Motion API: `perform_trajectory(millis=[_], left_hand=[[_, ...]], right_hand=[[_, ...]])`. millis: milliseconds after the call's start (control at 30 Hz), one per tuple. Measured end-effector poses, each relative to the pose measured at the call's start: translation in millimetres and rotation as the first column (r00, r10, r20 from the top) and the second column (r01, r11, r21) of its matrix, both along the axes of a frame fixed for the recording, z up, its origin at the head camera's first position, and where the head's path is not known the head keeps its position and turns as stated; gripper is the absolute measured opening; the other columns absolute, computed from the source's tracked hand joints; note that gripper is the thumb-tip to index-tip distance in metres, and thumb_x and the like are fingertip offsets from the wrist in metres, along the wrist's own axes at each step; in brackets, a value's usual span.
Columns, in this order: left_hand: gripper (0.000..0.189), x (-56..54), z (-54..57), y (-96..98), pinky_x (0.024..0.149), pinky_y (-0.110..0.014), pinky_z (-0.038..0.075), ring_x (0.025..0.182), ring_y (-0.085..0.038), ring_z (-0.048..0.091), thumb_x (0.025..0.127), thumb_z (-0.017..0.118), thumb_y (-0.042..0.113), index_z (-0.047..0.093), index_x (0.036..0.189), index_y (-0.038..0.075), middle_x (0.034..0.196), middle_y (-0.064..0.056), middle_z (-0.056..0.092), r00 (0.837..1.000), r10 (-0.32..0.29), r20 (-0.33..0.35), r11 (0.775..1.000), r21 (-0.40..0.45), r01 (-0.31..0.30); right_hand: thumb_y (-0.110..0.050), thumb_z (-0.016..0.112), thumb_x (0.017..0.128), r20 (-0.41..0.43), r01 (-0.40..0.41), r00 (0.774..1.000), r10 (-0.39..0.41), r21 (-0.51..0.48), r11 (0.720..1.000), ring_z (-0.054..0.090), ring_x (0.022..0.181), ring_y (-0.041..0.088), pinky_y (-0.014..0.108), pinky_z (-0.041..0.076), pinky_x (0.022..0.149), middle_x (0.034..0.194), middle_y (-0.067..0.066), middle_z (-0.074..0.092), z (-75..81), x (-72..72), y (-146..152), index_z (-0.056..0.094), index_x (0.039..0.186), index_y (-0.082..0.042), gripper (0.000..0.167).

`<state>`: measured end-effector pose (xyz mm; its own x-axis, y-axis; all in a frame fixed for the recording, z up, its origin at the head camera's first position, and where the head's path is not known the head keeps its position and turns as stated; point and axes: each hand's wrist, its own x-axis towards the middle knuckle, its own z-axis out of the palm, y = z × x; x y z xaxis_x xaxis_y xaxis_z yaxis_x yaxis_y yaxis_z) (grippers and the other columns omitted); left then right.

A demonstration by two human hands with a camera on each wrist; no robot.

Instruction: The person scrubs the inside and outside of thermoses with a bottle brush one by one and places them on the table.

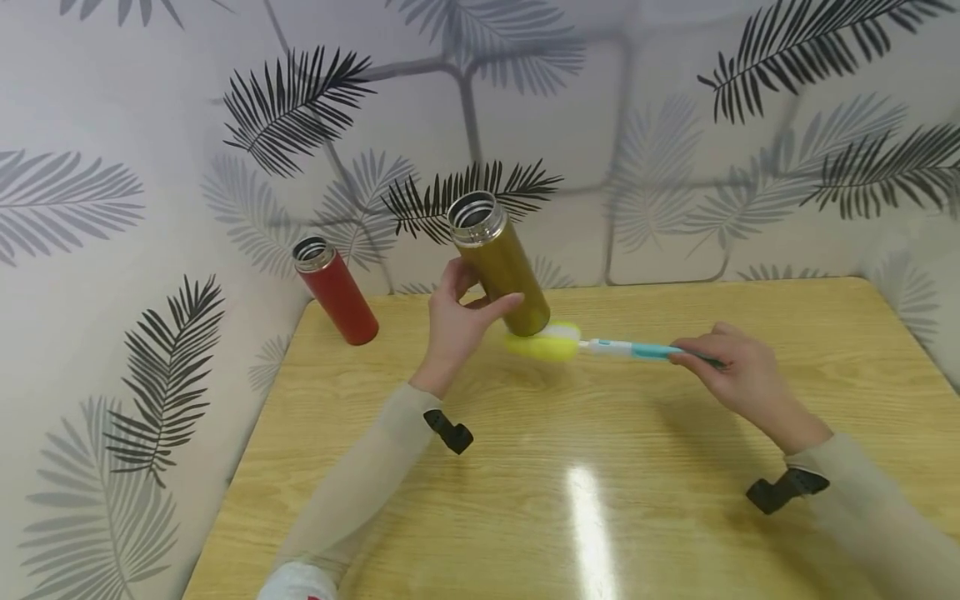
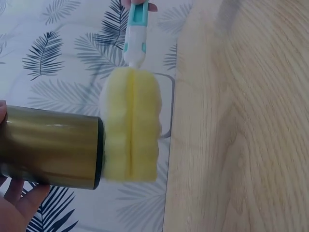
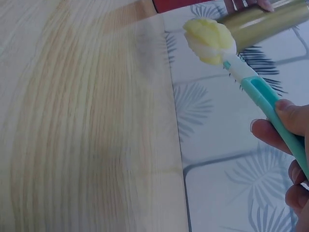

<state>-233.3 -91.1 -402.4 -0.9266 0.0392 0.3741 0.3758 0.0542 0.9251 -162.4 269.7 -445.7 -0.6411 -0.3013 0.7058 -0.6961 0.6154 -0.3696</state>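
Note:
My left hand (image 1: 459, 321) grips a gold, lidless thermos bottle (image 1: 504, 279) by its lower half, its steel mouth uppermost. In the left wrist view the base of the bottle (image 2: 53, 145) is right at the yellow and white sponge head (image 2: 133, 125) of a bottle brush. My right hand (image 1: 738, 371) holds the brush by its teal and white handle (image 1: 637, 349), thumb and fingers curled round it. The right wrist view shows the handle (image 3: 263, 94) slanting up to the sponge head (image 3: 207, 41), which overlaps the gold bottle there.
A red lidless thermos bottle (image 1: 337, 292) stands at the back left of the wooden table (image 1: 510, 500). Behind the table rises a wall (image 1: 675, 150) with a leaf pattern. Each wrist carries a small black camera.

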Motion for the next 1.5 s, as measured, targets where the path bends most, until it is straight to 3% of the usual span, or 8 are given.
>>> perform_trajectory(millis=[100,233,367,567,767,1000,1200,1500], left_hand=[[0.064,3.5,-0.6,-2.0,0.094,-0.039,0.059,0.117,-0.020,0.064,0.080,0.091,0.010,0.058,0.135,0.007,0.129,-0.008,0.067,1.000,-0.001,0.006,1.000,-0.012,0.001],[0.063,10.7,-0.3,1.7,0.093,-0.039,0.060,0.114,-0.021,0.065,0.079,0.092,0.009,0.059,0.133,0.005,0.126,-0.009,0.068,1.000,-0.010,0.003,1.000,-0.003,0.010],[0.064,12.8,-1.7,10.3,0.094,-0.037,0.059,0.117,-0.020,0.064,0.080,0.092,0.012,0.058,0.134,0.008,0.128,-0.006,0.066,0.999,-0.025,0.024,1.000,0.014,0.025],[0.065,8.8,-3.3,16.2,0.096,-0.035,0.058,0.122,-0.020,0.062,0.082,0.091,0.015,0.056,0.136,0.008,0.131,-0.006,0.064,0.999,0.015,0.028,1.000,0.022,-0.016],[0.064,3.8,-9.0,7.2,0.095,-0.035,0.058,0.121,-0.018,0.062,0.082,0.091,0.016,0.056,0.135,0.007,0.130,-0.005,0.065,0.997,0.073,0.023,0.997,0.004,-0.073],[0.069,-1.0,-14.7,-10.7,0.104,-0.040,0.054,0.127,-0.021,0.060,0.081,0.092,0.015,0.055,0.139,0.007,0.135,-0.007,0.064,0.989,0.146,0.019,0.988,-0.051,-0.145],[0.072,-7.4,-24.1,-32.6,0.113,-0.038,0.045,0.132,-0.020,0.057,0.082,0.091,0.016,0.053,0.143,0.010,0.139,-0.007,0.063,0.973,0.224,0.054,0.973,-0.063,-0.220],[0.073,-14.2,-34.8,-60.1,0.110,-0.039,0.047,0.130,-0.023,0.058,0.084,0.089,0.016,0.050,0.146,0.008,0.141,-0.011,0.062,0.959,0.259,0.116,0.965,-0.067,-0.253]], right_hand=[[-0.053,0.062,0.098,0.033,0.017,0.999,-0.016,-0.018,1.000,0.033,0.063,0.000,0.018,0.029,0.050,0.070,-0.001,0.062,0.1,0.9,10,0.082,0.095,-0.001,0.056],[-0.020,0.082,0.090,0.080,0.058,0.995,-0.058,0.005,0.998,0.033,0.064,0.001,0.019,0.030,0.052,0.071,-0.005,0.060,-1.6,-0.8,14,0.083,0.100,-0.003,0.019],[0.003,0.087,0.075,0.102,0.062,0.993,-0.064,0.026,0.998,0.034,0.065,0.002,0.019,0.030,0.053,0.073,-0.005,0.063,-4.9,-4.4,4,0.083,0.101,-0.006,0.028],[-0.019,0.081,0.090,0.045,-0.031,0.999,0.031,0.010,0.999,0.036,0.065,0.004,0.019,0.031,0.053,0.075,0.000,0.071,-7.4,-6.6,-11,0.082,0.100,-0.003,0.019],[-0.054,0.059,0.098,0.050,-0.041,0.998,0.042,-0.030,0.999,0.034,0.065,0.003,0.017,0.028,0.054,0.071,-0.001,0.069,-10.0,-1.2,-12,0.082,0.096,-0.003,0.056],[-0.013,0.083,0.087,0.126,0.055,0.990,-0.060,0.048,0.997,0.036,0.066,0.001,0.019,0.031,0.054,0.075,-0.001,0.069,-14.5,9.4,12,0.082,0.100,-0.005,0.015],[-0.004,0.086,0.081,0.149,0.091,0.983,-0.104,0.089,0.992,0.042,0.066,0.000,0.019,0.034,0.055,0.080,0.000,0.071,-19.2,18.3,29,0.082,0.102,-0.008,0.022],[0.003,0.087,0.077,0.181,0.163,0.968,-0.173,0.070,0.984,0.049,0.073,-0.005,0.016,0.039,0.059,0.087,-0.001,0.074,-22.7,25.5,44,0.082,0.102,-0.010,0.028]])
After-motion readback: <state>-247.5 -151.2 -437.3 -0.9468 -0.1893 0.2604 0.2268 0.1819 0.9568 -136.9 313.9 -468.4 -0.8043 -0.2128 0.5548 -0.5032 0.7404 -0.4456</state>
